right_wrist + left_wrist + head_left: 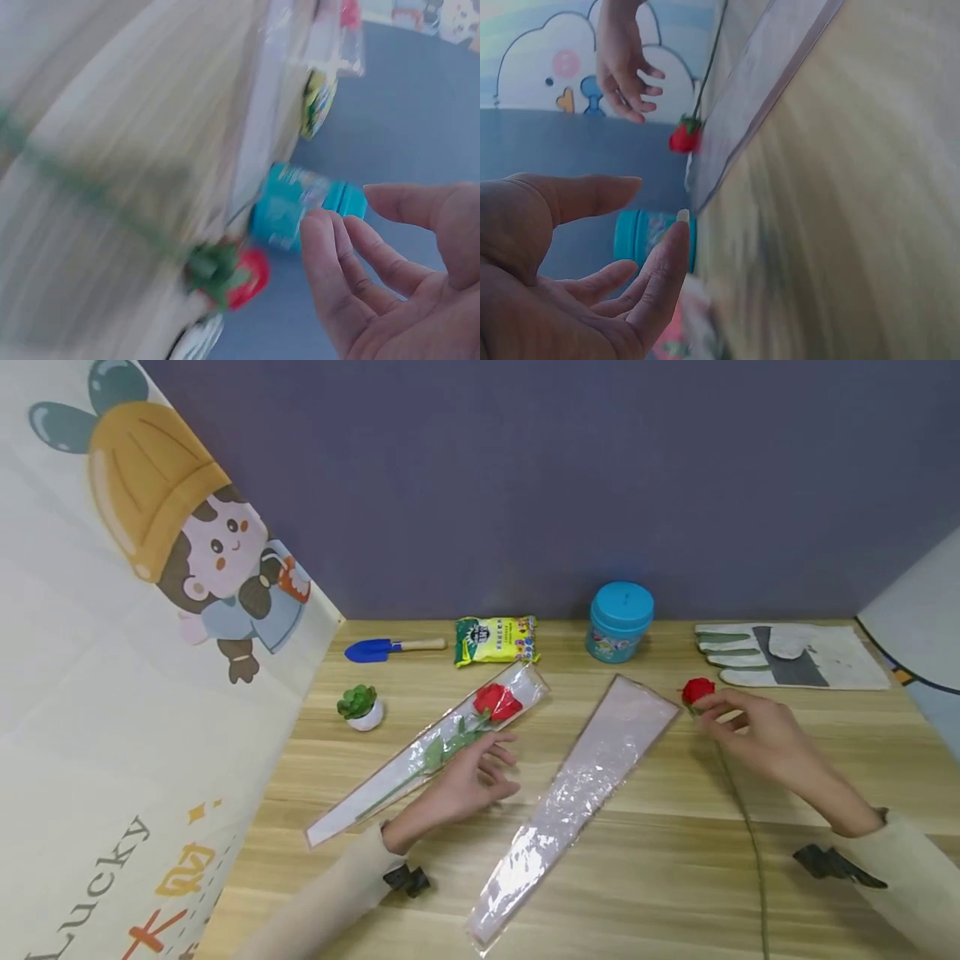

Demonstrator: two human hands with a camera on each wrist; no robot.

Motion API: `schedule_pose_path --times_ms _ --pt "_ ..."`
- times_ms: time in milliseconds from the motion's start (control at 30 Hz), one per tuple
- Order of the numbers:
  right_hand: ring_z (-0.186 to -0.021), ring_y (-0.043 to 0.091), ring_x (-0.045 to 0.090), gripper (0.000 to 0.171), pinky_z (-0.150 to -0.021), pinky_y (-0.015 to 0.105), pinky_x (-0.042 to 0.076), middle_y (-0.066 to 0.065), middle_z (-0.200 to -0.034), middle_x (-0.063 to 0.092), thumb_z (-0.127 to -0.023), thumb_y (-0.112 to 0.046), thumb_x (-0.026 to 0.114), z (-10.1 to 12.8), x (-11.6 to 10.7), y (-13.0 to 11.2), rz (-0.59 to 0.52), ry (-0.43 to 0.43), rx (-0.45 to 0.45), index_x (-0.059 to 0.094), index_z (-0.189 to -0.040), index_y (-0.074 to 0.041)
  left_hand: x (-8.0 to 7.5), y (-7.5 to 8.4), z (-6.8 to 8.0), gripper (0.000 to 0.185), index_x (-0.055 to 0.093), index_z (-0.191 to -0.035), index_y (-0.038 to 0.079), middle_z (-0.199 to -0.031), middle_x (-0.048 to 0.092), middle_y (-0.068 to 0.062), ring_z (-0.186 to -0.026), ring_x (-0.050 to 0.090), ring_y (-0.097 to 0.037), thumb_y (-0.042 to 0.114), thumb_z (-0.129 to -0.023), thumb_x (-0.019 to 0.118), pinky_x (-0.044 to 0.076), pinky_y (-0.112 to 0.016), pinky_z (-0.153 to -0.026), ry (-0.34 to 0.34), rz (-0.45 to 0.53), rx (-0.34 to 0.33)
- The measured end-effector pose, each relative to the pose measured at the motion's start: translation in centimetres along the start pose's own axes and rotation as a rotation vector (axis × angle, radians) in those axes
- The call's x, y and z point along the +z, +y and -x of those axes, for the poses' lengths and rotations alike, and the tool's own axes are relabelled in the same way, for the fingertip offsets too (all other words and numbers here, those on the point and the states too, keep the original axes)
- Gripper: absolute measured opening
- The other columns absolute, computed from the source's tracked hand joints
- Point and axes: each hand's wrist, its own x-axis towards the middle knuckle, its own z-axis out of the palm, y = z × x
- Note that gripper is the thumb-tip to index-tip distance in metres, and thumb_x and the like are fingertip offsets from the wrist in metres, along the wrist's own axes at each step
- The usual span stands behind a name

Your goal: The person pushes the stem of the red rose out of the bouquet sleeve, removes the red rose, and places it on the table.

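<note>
A single red rose (698,691) with a long thin stem lies on the right side of the table. Just above its bloom is my right hand (765,735), fingers loosely bent; the right wrist view shows a gap between thumb and fingertips, with the rose (247,277) apart from them. My left hand (468,781) hovers with relaxed, spread fingers and nothing in them, beside a wrapped rose (497,702) in a clear-fronted sleeve. Between the hands a second, flat tapered flower sleeve (570,785) lies slanted, its wide end away from me.
Along the back stand a blue-handled-collar trowel (375,650), a yellow packet (497,640), a blue lidded tub (621,620) and a white-and-grey work glove (795,656). A small potted succulent (362,707) is at the left. A dark panel (525,485) closes off the back.
</note>
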Motion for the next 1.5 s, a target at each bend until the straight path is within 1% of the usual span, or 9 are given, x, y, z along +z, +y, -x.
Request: schedule_pose_path --times_ms 200,333,533,667,767,900,1100,1267,1500 --pt "-0.087 0.024 0.071 0.022 -0.067 0.021 0.057 0.015 -0.106 0.077 -0.097 -0.016 0.073 -1.6 2.4 -3.7 -0.098 -0.056 -0.046 0.074 -0.115 -0.003 -2.3 -0.9 0.0 0.072 0.048 -0.149 0.004 -0.125 0.068 -0.025 -0.094 0.073 -0.029 0.004 -0.086 0.082 0.064 -0.026 -0.074 0.088 0.01 0.032" --pt "-0.089 0.022 0.072 0.021 -0.07 0.022 0.059 0.012 -0.105 0.077 -0.097 -0.015 0.073 -2.7 4.6 -5.7 -0.165 -0.13 -0.089 0.073 -0.115 -0.004 -4.2 -1.7 -0.2 0.075 0.048 -0.15 0.006 -0.128 0.067 -0.023 -0.101 0.072 -0.034 0.006 -0.084 0.085 0.064 -0.028 -0.076 0.148 0.013 0.02" --pt "-0.092 0.02 0.072 0.024 -0.074 0.024 0.063 0.016 -0.108 0.076 -0.098 -0.009 0.069 -4.1 8.0 -8.2 -0.353 -0.263 -0.126 0.07 -0.119 0.003 -7.0 -2.6 -0.2 0.079 0.047 -0.151 0.01 -0.138 0.061 -0.024 -0.114 0.068 -0.041 0.004 -0.083 0.086 0.065 -0.036 -0.085 0.205 0.052 0.002" --pt "-0.095 0.029 0.075 0.032 -0.081 0.033 0.066 0.026 -0.113 0.072 -0.1 -0.007 0.066 -4.8 10.3 -9.3 -0.542 -0.378 -0.054 0.063 -0.126 0.011 -8.3 -3.6 -0.2 0.082 0.044 -0.154 0.01 -0.145 0.056 -0.027 -0.123 0.064 -0.045 0.005 -0.083 0.086 0.06 -0.05 -0.101 0.194 0.083 0.006" --pt "-0.097 0.035 0.076 0.037 -0.085 0.04 0.067 0.033 -0.116 0.068 -0.101 -0.005 0.063 -5.3 12.2 -10.2 -0.71 -0.46 0.048 0.057 -0.132 0.015 -8.9 -4.2 -0.1 0.086 0.04 -0.156 0.006 -0.149 0.052 -0.028 -0.131 0.059 -0.046 0.004 -0.083 0.086 0.051 -0.057 -0.113 0.174 0.097 -0.001" --pt "-0.1 0.029 0.076 0.042 -0.092 0.039 0.065 0.033 -0.12 0.068 -0.102 -0.006 0.062 -5.9 14.5 -11.5 -0.861 -0.503 0.195 0.053 -0.138 0.013 -9.5 -4.9 0.0 0.09 0.037 -0.157 0.004 -0.153 0.048 -0.028 -0.138 0.053 -0.047 0.004 -0.082 0.087 0.043 -0.059 -0.121 0.152 0.075 -0.022" --pt "-0.107 0.023 0.076 0.046 -0.099 0.036 0.062 0.03 -0.133 0.067 -0.105 -0.01 0.058 -6.8 16.5 -13.3 -0.996 -0.58 0.348 0.046 -0.145 0.01 -9.8 -5.6 0.3 0.096 0.037 -0.158 0.004 -0.155 0.046 -0.028 -0.142 0.049 -0.048 0.008 -0.078 0.091 0.041 -0.059 -0.122 0.136 -0.005 -0.065" --pt "-0.109 0.023 0.074 0.048 -0.102 0.036 0.061 0.03 -0.141 0.062 -0.107 -0.009 0.053 -7.6 17.0 -14.0 -1.069 -0.608 0.42 0.04 -0.148 0.009 -9.9 -5.9 0.4 0.098 0.038 -0.157 0.004 -0.152 0.05 -0.027 -0.137 0.054 -0.047 0.014 -0.077 0.093 0.045 -0.06 -0.118 0.134 -0.113 -0.071" --pt "-0.119 0.026 0.071 0.04 -0.106 0.037 0.059 0.03 -0.144 0.059 -0.107 -0.003 0.047 -7.9 17.9 -14.0 -1.133 -0.647 0.441 0.046 -0.144 0.012 -10.0 -5.7 0.7 0.099 0.04 -0.158 0.011 -0.145 0.059 -0.021 -0.126 0.06 -0.04 0.02 -0.075 0.095 0.049 -0.057 -0.11 0.125 -0.2 -0.17"
